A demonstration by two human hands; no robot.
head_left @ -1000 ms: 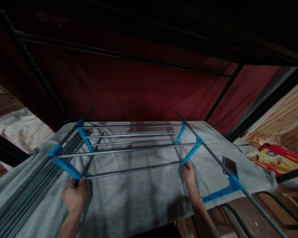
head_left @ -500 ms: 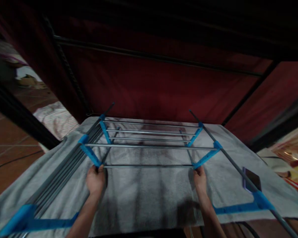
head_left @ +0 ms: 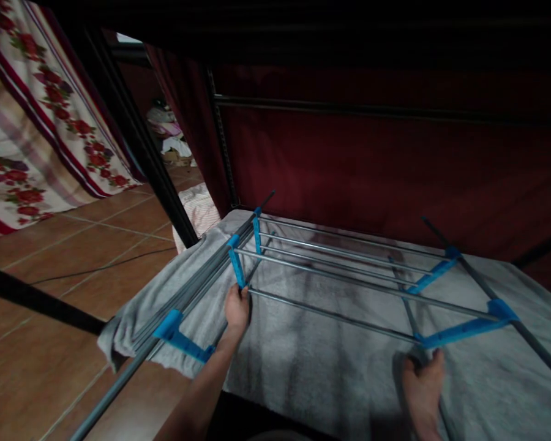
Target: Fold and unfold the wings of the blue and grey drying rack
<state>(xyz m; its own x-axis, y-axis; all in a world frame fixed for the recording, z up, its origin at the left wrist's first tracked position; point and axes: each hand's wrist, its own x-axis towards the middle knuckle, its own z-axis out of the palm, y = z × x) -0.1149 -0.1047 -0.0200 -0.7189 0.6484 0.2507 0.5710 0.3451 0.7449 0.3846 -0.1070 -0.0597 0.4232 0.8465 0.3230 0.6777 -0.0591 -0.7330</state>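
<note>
A rack of grey metal tubes (head_left: 321,315) with blue plastic brackets stands over a grey blanket (head_left: 312,367). My left hand (head_left: 236,309) is closed round the lower end of the left blue bracket (head_left: 237,266), where a crossbar meets it. Just below the lower end of the right blue bracket (head_left: 461,331), my right hand (head_left: 425,386) has its thumb and fingers apart and holds nothing. Several loose-looking grey tubes (head_left: 197,278) lie side by side along the rack's left. Another blue bracket (head_left: 183,340) sits on the near left tube.
Black metal bed posts (head_left: 151,153) and a dark red curtain (head_left: 349,165) surround the blanket. To the left, a flowered cloth (head_left: 50,116) hangs above a tiled floor (head_left: 73,269) with a dark cable (head_left: 105,267) across it. A striped cloth (head_left: 199,211) lies beyond the bed's left edge.
The view has swung left, so the rack appears further right and slanted. My right hand has let go of the right bracket's lower end; my left hand keeps its grip.
</note>
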